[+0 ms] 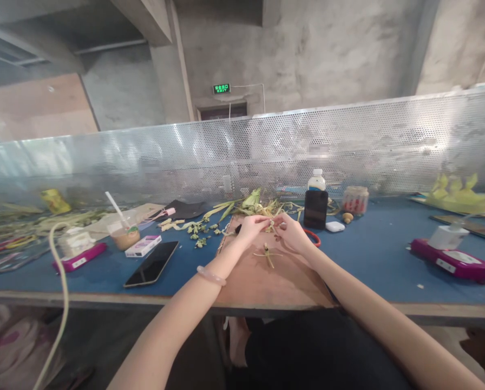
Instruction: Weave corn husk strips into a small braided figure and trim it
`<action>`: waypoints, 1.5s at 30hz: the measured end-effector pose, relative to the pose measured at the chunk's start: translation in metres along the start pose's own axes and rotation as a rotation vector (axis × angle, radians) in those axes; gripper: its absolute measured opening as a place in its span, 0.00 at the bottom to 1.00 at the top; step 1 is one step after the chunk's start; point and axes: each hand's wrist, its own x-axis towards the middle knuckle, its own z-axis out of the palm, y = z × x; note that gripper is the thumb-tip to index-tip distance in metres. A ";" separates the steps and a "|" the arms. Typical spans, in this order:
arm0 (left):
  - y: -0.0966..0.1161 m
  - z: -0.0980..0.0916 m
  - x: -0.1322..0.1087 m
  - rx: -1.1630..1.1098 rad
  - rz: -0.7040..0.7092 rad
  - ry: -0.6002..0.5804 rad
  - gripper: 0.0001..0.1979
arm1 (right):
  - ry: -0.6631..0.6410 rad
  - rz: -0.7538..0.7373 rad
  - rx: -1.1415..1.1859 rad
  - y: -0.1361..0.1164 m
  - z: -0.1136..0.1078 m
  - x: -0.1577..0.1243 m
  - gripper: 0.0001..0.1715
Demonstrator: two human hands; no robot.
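My left hand (251, 227) and my right hand (292, 233) meet over a brown wooden board (267, 276) on the blue table (372, 249). Both pinch a small pale green woven leaf piece (272, 223) between their fingertips. A bead bracelet (210, 275) circles my left wrist. Just below the hands, a small knotted leaf piece (268, 253) lies on the board. Behind the hands lies a heap of green and yellow leaf strips (254, 203).
A black phone (152, 264) lies flat left of the board, beside a small white box (143, 246) and a drink cup with a straw (124, 234). A dark upright phone (315, 209), white bottle (316, 180), jar (355, 199) and earbud case (334, 226) stand at the right. A perforated metal screen (242, 151) runs behind.
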 end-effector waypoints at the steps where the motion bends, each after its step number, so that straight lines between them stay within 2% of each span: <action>1: 0.001 0.000 -0.001 0.004 0.003 -0.005 0.15 | 0.001 -0.008 -0.012 -0.001 -0.001 0.000 0.09; 10: 0.014 0.003 -0.005 0.019 0.017 -0.061 0.10 | 0.107 -0.203 -0.132 -0.003 -0.007 0.003 0.08; 14: 0.017 0.006 -0.006 0.043 0.021 -0.075 0.08 | 0.132 -0.238 -0.138 -0.001 -0.007 0.006 0.08; 18: 0.017 0.007 -0.007 0.085 0.040 -0.079 0.11 | 0.145 -0.209 -0.148 -0.001 -0.007 0.006 0.08; 27: 0.026 0.010 -0.011 0.320 0.156 -0.064 0.09 | 0.159 -0.019 -0.125 0.010 -0.008 0.007 0.11; 37: 0.028 0.011 -0.014 0.553 0.311 -0.038 0.08 | 0.145 -0.015 -0.032 0.017 -0.009 0.010 0.10; 45: 0.028 0.010 -0.014 0.610 0.398 -0.015 0.08 | 0.113 0.013 0.089 0.010 -0.011 0.010 0.11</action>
